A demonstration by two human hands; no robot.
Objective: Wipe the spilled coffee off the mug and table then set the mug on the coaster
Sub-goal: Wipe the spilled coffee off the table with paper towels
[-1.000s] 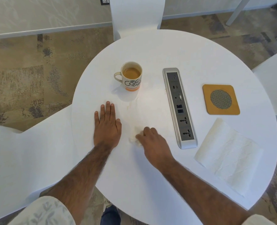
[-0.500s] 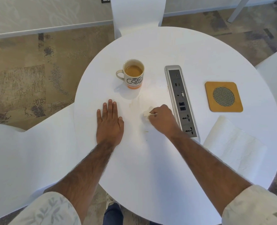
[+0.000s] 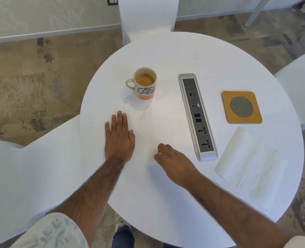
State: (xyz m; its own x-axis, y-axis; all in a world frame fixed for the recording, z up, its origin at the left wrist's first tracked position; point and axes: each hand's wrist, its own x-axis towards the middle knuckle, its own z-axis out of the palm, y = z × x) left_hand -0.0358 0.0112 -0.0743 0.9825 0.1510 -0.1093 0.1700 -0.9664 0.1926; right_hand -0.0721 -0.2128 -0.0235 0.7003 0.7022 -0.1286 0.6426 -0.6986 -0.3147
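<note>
Head view looks down on a round white counter. The mug stands upright at about 10 o'clock on the counter, part full of coffee, with its handle toward 9 o'clock. At 2 o'clock, well apart from the mug, the square cork coaster lies flat with nothing on it. Between them a silver power strip runs roughly from 12 to 6 o'clock. A paper towel lies spread at 4 o'clock, just beside the strip's near end.

Faint tan coffee streaks mark the counter at 6 o'clock of the mug.

The left hand rests palm down at 9 o'clock, its fingers straight and together, pointing toward 12 and holding nothing. The right hand sits at 7 o'clock near the counter's middle, just beside the left. Its fingers are curled down onto the surface. A pale sliver shows at their tips, too small to tell whether they pinch anything.

A white chair stands at 12 o'clock.
</note>
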